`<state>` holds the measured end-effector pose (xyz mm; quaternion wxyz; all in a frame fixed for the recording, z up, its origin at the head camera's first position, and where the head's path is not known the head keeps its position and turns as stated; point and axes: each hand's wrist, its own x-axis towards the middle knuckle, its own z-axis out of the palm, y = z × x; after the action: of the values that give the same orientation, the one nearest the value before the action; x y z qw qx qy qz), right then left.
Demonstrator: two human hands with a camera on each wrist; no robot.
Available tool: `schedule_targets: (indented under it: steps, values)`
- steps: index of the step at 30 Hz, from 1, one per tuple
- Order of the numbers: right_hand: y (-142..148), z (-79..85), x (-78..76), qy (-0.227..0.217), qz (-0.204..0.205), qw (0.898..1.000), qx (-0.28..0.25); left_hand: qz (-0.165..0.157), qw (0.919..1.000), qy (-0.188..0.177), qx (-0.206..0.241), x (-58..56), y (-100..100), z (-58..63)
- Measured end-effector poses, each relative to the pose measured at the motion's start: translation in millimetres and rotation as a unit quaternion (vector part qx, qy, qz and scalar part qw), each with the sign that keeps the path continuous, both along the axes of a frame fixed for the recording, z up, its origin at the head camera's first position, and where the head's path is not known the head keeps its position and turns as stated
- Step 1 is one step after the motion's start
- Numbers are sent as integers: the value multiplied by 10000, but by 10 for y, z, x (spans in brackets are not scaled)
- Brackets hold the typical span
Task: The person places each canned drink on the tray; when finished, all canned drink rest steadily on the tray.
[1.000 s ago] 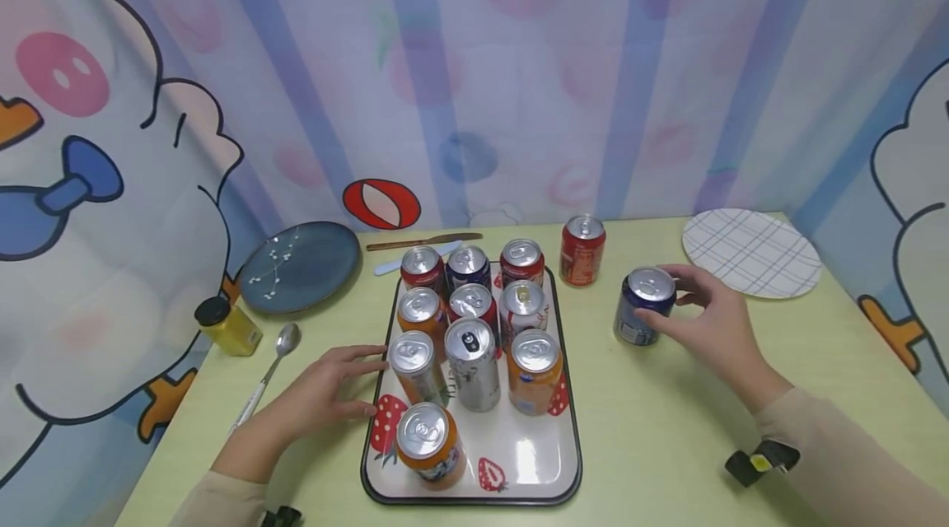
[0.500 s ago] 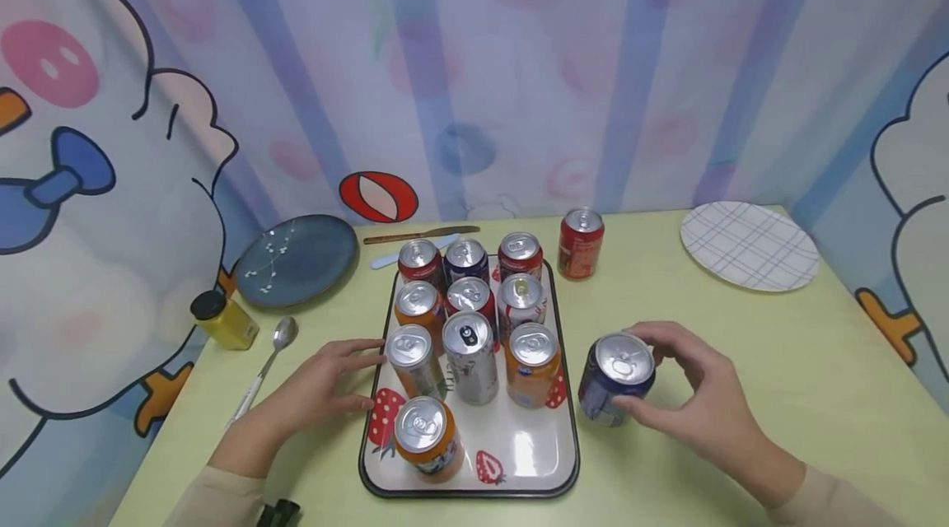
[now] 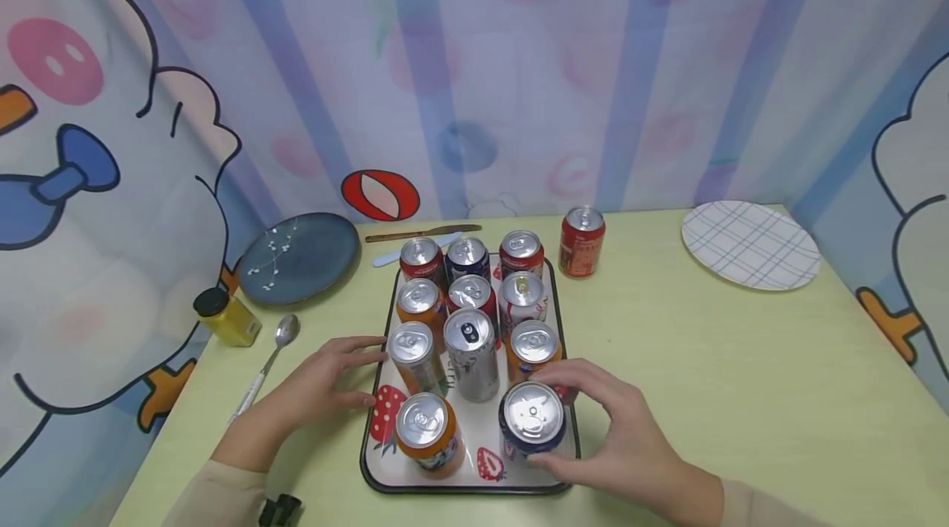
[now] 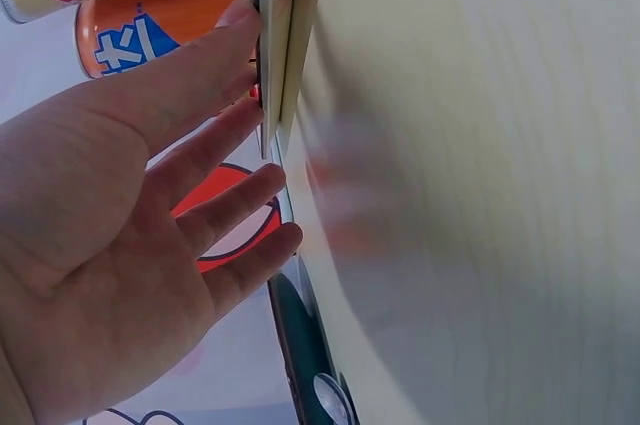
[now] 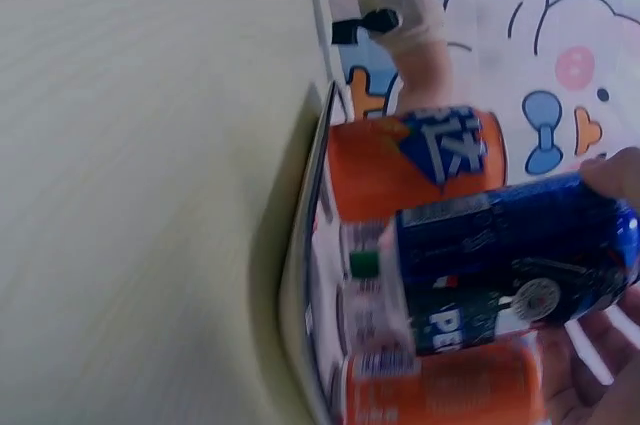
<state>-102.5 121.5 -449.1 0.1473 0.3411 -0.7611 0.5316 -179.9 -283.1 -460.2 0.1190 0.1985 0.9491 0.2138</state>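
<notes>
My right hand grips a dark blue Pepsi can between thumb and fingers, over the front right of the strawberry-print tray. In the right wrist view the blue can looks slightly apart from the tray surface. An orange soda can stands to its left, and another orange can right behind it. My left hand has its fingers extended at the tray's left edge; in the left wrist view the fingertips meet that edge. Several other cans, including a tall silver one, stand upright in rows.
A red can stands off the tray at the back. A checked white plate lies at the back right. On the left are a dark blue plate, a yellow jar and a spoon. Knives lie behind the tray.
My right hand has carried the blue can from the table right of the tray, leftward and nearer me, to over the tray's front right part. My left hand has stayed at the tray edge.
</notes>
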Motion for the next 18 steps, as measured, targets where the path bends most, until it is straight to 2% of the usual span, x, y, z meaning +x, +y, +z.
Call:
schedule_targets:
  steps: [6,18]
  values:
    - [-233,-11,12,-361,-120,9986,358,-18,10000,-16,-1,6,10,15]
    - [-392,-151,-16,-601,133,9976,309,22,10000,-25,11,-4,3,3]
